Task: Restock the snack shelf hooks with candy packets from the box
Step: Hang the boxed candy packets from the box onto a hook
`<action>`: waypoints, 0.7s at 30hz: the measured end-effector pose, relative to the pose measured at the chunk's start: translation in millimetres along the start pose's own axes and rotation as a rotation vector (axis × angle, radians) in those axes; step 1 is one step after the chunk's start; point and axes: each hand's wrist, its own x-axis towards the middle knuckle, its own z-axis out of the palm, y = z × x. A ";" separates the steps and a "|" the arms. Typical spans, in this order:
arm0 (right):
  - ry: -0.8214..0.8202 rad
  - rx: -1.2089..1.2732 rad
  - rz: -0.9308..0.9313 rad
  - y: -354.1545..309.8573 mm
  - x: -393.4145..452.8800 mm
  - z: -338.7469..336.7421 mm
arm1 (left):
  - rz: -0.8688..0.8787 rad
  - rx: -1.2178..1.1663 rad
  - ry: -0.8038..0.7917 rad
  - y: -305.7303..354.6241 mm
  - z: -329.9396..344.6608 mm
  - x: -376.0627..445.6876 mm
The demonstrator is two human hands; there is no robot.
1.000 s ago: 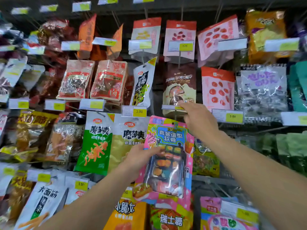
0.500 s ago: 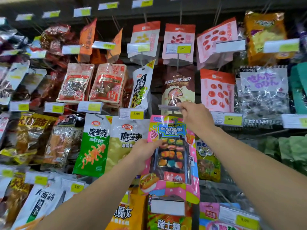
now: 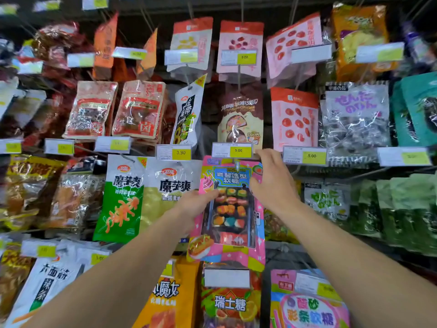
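Right hand (image 3: 272, 183) dropped from the tag, fingers loose; left hand (image 3: 192, 204) grips candy packet (image 3: 230, 209).

1. The snack shelf (image 3: 279, 7) was a dark back wall fitted with rows of wire hooks (image 3: 242, 5), each carrying hanging packets.
2. Price tags (image 3: 231, 150) with yellow patches sat at the hook ends; those that could be read showed 3.90 and 5.00.
3. On the top row hung orange-topped pouches (image 3: 240, 47) and a yellow bag (image 3: 359, 39).
4. On the middle row hung two red-printed clear packets (image 3: 139, 110), a white pouch (image 3: 188, 114), a brown chocolate packet (image 3: 241, 117) and a clear bag with purple lettering (image 3: 354, 114).
5. Below hung a green-and-white packet (image 3: 120, 197), a pink candy packet (image 3: 230, 209) under the 5.00 tag, and green bags (image 3: 402, 209).
6. The lowest packets were cut off by the frame edge.
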 end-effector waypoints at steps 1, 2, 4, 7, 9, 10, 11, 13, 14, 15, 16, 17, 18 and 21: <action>0.003 0.002 0.049 2.7 -11.9 3.4 | -0.002 -0.009 0.004 -12.2 -2.9 16.3; -0.029 0.015 0.120 5.2 -23.7 7.0 | -0.008 -0.013 0.002 -31.2 -7.3 44.3; -0.170 0.153 0.295 6.2 -43.2 12.9 | -0.025 -0.010 -0.015 -37.9 -5.1 49.7; -0.331 0.433 0.441 4.0 -61.9 18.6 | -0.015 -0.006 0.024 -33.1 1.0 34.7; -0.343 0.423 0.438 3.5 -69.1 19.8 | 0.046 0.075 0.077 -34.1 1.4 24.2; -0.334 0.397 0.423 2.4 -71.2 19.7 | 0.100 0.164 0.094 -37.1 0.0 19.8; -0.314 0.359 0.403 3.2 -72.8 21.8 | 0.167 0.270 0.108 -40.6 -1.7 16.3; -0.279 0.270 0.369 3.4 -75.1 24.5 | 0.286 0.441 0.114 -42.4 -4.8 -3.0; -0.262 0.235 0.364 4.5 -75.4 26.5 | 0.333 0.479 0.100 -44.9 -7.2 -7.1; -0.254 0.210 0.368 6.6 -74.9 29.4 | 0.357 0.516 0.066 -46.5 -9.1 -11.1; -0.248 0.194 0.371 7.0 -74.1 31.5 | 0.393 0.557 0.050 -46.6 -10.4 -14.7; -0.245 0.172 0.375 7.6 -73.1 33.6 | 0.417 0.616 0.055 -46.7 -11.1 -13.4; -0.240 0.149 0.378 8.2 -71.8 35.9 | 0.440 0.670 0.056 -45.4 -12.1 -13.4; -0.246 0.090 0.398 7.5 -69.2 37.5 | 0.419 0.779 0.045 -32.9 -11.4 -12.7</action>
